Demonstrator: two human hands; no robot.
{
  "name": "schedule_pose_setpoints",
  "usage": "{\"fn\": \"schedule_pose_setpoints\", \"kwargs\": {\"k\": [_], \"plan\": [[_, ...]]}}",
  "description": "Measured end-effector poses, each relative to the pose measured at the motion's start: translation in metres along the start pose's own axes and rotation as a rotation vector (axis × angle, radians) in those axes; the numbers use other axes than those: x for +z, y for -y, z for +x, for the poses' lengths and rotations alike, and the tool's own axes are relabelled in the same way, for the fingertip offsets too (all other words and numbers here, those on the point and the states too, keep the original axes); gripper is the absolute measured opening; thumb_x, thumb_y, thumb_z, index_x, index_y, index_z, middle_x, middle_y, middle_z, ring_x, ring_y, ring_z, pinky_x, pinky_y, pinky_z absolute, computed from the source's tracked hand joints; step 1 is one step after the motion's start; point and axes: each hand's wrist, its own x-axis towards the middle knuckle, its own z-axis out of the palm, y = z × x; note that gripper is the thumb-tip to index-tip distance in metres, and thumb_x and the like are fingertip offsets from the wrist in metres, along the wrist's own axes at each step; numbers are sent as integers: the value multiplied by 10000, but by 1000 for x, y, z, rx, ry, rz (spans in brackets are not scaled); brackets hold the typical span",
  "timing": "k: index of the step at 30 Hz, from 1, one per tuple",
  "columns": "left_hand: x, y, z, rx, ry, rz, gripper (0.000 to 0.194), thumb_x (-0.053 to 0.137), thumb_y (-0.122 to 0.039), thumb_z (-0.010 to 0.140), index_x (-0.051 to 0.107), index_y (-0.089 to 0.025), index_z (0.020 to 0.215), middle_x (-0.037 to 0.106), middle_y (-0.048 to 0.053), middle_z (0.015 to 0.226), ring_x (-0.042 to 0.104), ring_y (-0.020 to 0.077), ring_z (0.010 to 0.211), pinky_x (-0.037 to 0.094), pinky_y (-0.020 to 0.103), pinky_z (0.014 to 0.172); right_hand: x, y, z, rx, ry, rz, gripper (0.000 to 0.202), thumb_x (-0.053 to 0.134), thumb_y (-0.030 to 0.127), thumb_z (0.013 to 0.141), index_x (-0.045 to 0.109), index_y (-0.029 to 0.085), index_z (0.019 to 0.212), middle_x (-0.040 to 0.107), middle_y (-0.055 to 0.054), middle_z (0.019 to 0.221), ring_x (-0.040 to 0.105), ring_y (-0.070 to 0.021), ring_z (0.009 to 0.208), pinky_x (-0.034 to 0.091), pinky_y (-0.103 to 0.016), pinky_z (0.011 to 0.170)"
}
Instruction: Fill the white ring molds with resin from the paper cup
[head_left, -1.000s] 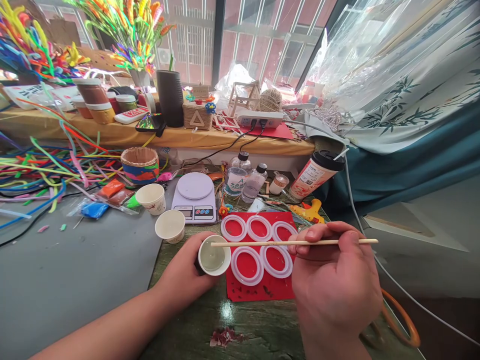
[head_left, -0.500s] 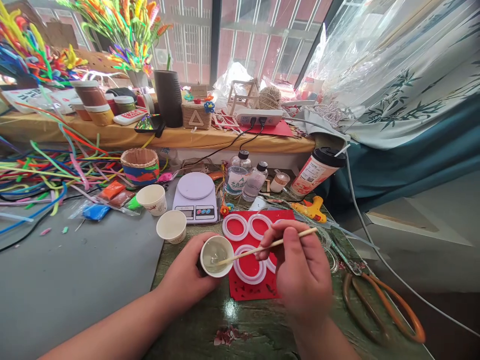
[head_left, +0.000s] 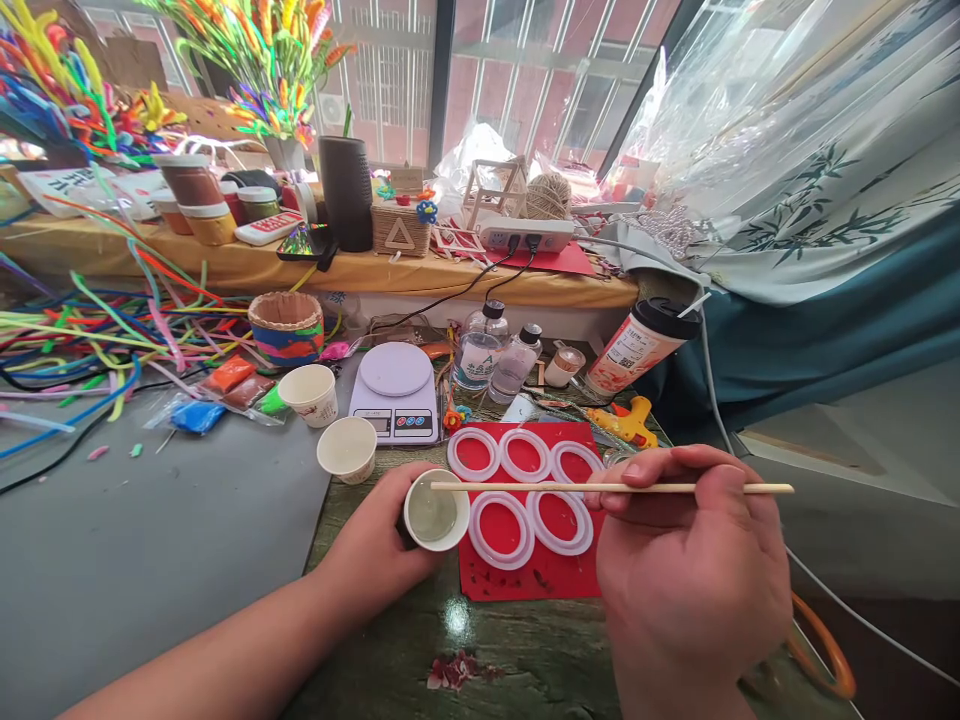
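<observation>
Left hand (head_left: 379,528) wraps paper cup (head_left: 461,518) of clear liquid, near centre, likely steadying it; right hand (head_left: 697,565) pinches wooden stick (head_left: 540,488) pen-style, tip over cup's mouth, apparently for control. White rings (head_left: 502,561) lie flat, right, on red sheet (head_left: 570,582), seemingly shielding tabletop.

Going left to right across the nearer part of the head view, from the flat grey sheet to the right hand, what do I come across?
Flat grey sheet → left hand → white paper cup of pale liquid → five flat white rings → right hand.
</observation>
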Motion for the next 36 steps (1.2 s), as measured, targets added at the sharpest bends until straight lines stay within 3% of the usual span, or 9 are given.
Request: {"fn": "schedule_pose_setpoints", "kwargs": {"k": [5, 10, 13, 15, 19, 25, 32, 36], "plan": [[0, 1, 0, 8, 10, 17, 536, 870, -240, 834, 754, -276, 1356, 844, 119, 1379, 815, 382, 1256, 664, 528, 1128, -1, -4, -2, -48, 37, -4, 192, 694, 303, 1098, 789, 199, 968, 749, -13, 728, 700, -180, 557, 607, -290, 498], [1, 5, -1, 30, 8, 29, 553, 859, -224, 831, 749, -284, 1370, 837, 112, 1394, 807, 379, 1276, 664, 528, 1127, -4, -14, -19, -127, 329, -151, 214, 673, 336, 1178, 819, 222, 1072, 801, -32, 876, 765, -178, 709, 666, -296, 604], [1, 7, -2, 44, 3, 36, 545, 854, -217, 832, 745, -279, 1363, 837, 113, 1385, 807, 375, 1273, 661, 532, 1131, -5, -17, -28, -138, 475, -213, 213, 656, 354, 1201, 827, 239, 1149, 797, -16, 861, 740, -143, 707, 654, -254, 631], [1, 7, -2, 45, 6, 35, 537, 852, -212, 830, 745, -276, 1352, 838, 112, 1375, 810, 371, 1264, 663, 531, 1125, -4, -17, -29, -65, 456, -173, 208, 669, 361, 1193, 829, 242, 1135, 786, -6, 818, 726, -137, 668, 637, -228, 585], [0, 6, -2, 29, 8, 24, 543, 852, -219, 834, 742, -276, 1363, 834, 112, 1375, 813, 370, 1254, 664, 534, 1123, 1, -15, -17, 55, 245, -39, 202, 719, 340, 1139, 827, 214, 1024, 777, -13, 756, 722, -153, 600, 619, -236, 524], [0, 2, -1, 45, 7, 17, 486, 836, -246, 871, 745, -279, 1347, 840, 105, 1354, 820, 354, 1229, 662, 530, 1126, -1, -1, -2, -20, 53, 7, 219, 652, 252, 1099, 804, 193, 953, 731, -18, 694, 662, -174, 533, 576, -270, 468], [1, 3, -1, 54, 0, 29, 498, 844, -221, 848, 755, -291, 1333, 844, 95, 1353, 823, 357, 1239, 674, 519, 1113, 3, 3, -5, -89, 76, -5, 274, 549, 181, 1120, 788, 196, 986, 740, -21, 709, 665, -181, 537, 583, -290, 487], [2, 7, -3, 51, 2, 37, 555, 846, -209, 834, 741, -305, 1371, 834, 88, 1385, 810, 362, 1270, 671, 526, 1116, -1, -7, -18, -148, 236, -52, 215, 627, 261, 1167, 806, 204, 1063, 776, -26, 795, 734, -196, 640, 617, -301, 530]]}}
